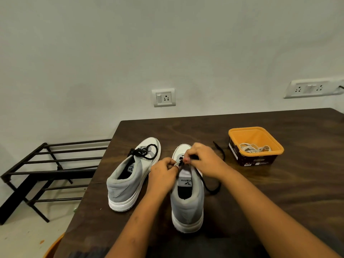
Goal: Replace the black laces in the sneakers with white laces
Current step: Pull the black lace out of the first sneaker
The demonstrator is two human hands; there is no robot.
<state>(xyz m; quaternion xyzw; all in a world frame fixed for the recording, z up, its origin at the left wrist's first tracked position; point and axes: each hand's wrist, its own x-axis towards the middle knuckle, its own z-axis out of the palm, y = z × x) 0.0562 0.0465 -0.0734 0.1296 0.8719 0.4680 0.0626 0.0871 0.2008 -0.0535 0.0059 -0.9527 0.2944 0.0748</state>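
Grey-and-white, the right sneaker (187, 205) stands on the dark bench (279, 202), heel toward the person. The left grip (162, 172) pinches its edge by the eyelets, and the right grip (204, 159) pinches its black lace (212, 189). Both hide the eyelets. The left sneaker (126, 185) stands beside it, laced black. White laces (253, 148) lie in an orange tub (256, 135) to the right. A black rack (55, 164) stands left of the bench.

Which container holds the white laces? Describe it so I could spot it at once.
Start at the dark wooden table; toward its far right side stands a small square tub. Inside it lie coiled white laces. Its bright orange inside and rim, above a dark printed outer wall, make it the only orange thing on the table.
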